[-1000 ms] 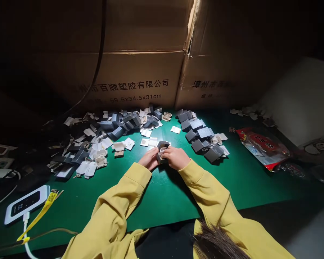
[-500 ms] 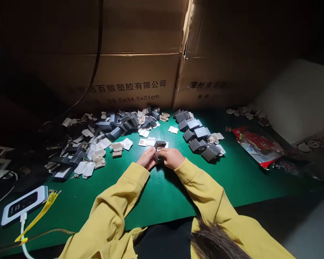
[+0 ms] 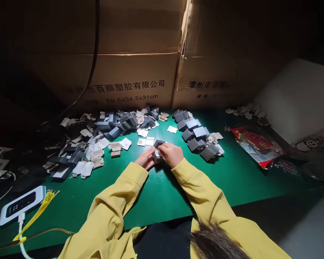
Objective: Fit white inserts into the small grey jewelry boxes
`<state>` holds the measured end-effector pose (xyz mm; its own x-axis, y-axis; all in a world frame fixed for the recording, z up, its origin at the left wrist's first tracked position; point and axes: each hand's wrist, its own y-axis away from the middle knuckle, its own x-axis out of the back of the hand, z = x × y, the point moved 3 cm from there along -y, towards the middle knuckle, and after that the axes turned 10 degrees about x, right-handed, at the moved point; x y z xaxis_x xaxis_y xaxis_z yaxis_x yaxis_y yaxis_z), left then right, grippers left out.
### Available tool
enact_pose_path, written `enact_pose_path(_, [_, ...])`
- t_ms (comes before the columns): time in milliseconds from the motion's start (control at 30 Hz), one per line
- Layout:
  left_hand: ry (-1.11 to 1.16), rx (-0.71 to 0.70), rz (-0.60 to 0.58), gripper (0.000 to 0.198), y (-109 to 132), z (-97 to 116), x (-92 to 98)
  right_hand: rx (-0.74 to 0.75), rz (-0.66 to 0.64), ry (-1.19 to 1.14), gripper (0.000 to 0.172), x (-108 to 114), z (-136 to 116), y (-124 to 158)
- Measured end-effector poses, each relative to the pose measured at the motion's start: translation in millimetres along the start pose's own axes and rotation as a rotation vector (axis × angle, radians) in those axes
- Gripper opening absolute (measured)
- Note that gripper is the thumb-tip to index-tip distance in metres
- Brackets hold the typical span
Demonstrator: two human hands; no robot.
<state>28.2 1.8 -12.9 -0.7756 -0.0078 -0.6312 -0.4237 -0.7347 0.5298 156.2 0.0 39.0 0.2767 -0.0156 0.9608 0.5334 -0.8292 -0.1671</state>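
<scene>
A small dark grey box (image 3: 157,144) with a pale inside is held above the green table (image 3: 205,187) in front of me. My left hand (image 3: 147,158) is closed around the box's left side. On the other side, my right hand (image 3: 171,154) is closed with its fingertips at the opening; what they pinch there is hidden. Just beyond the hands lie folded white cards (image 3: 145,141). To the left sits a small open carton piece (image 3: 115,149).
A heap of grey boxes and white folded inserts (image 3: 97,147) spreads over the left. More grey boxes (image 3: 197,133) are stacked to the right. A red plastic packet (image 3: 256,144) lies farther right. Big cardboard cartons (image 3: 124,72) stand behind. A white device (image 3: 23,205) with a cable is at lower left.
The grey box is tilted a little more, and my right fingers have shifted slightly up at its opening. The whole view has moved slightly.
</scene>
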Motion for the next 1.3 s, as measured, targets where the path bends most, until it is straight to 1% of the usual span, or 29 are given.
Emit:
enact_pose_path(100, [-0.010, -0.002, -0.006, 0.026, 0.4, -0.3, 0.7, -0.018, -0.059, 0.000, 0.025, -3.4, 1.7, -2.4])
enact_pose_path(167, [-0.022, -0.011, -0.006, 0.029, 0.7, -0.4, 1.8, -0.015, -0.073, 0.009, 0.024, -3.9, 3.2, -3.3])
enact_pose_path(333, [-0.043, -0.019, -0.035, 0.031, 0.9, -0.9, 3.3, 0.001, -0.061, 0.061, 0.021, -3.6, 3.0, -2.6])
enact_pose_path(433, [-0.053, -0.030, -0.063, 0.033, -0.2, -0.4, 3.9, 0.023, -0.043, 0.099, 0.023, -7.6, -0.8, -2.2])
enact_pose_path(567, [-0.070, -0.059, -0.075, 0.039, -3.1, 1.8, 6.9, -0.035, 0.008, 0.103, 0.033, -14.5, -4.0, -2.2])
enact_pose_path(700, [-0.086, -0.099, -0.125, 0.052, -6.0, 2.3, 8.5, -0.063, -0.009, 0.068, 0.033, -16.5, -6.7, -2.7])
enact_pose_path(767, [-0.080, -0.120, -0.148, 0.055, -7.3, 2.2, 8.8, -0.074, -0.006, 0.061, 0.032, -15.8, -7.7, -2.6])
enact_pose_path(900, [-0.043, -0.153, -0.135, 0.049, -6.7, 4.5, 8.7, -0.075, 0.026, 0.043, 0.031, -15.9, -7.0, -3.0])
enact_pose_path(967, [-0.023, -0.151, -0.121, 0.045, -3.2, 6.6, 7.3, -0.042, 0.032, 0.027, 0.032, -16.0, -4.8, -3.2])
enact_pose_path(1033, [-0.016, -0.129, -0.099, 0.040, 2.0, 7.9, 5.3, 0.023, 0.073, -0.003, 0.034, -13.4, -2.0, -2.7])
enact_pose_path(1133, [-0.032, -0.085, -0.061, 0.035, 9.8, 8.3, 2.9, 0.097, 0.244, -0.061, 0.037, -4.6, 3.4, 0.5])
enact_pose_path(1200, [-0.037, -0.067, -0.071, 0.035, 13.3, 8.8, 1.9, 0.085, 0.366, -0.080, 0.039, -0.3, 7.7, 3.2])
enact_pose_path(1233, [-0.034, -0.061, -0.086, 0.036, 14.3, 9.6, 1.7, 0.066, 0.407, -0.085, 0.041, 0.2, 9.8, 3.9])
enact_pose_path(1300, [-0.015, -0.046, -0.103, 0.037, 15.3, 13.1, 2.8, 0.022, 0.441, -0.093, 0.043, -2.9, 12.7, 3.5])
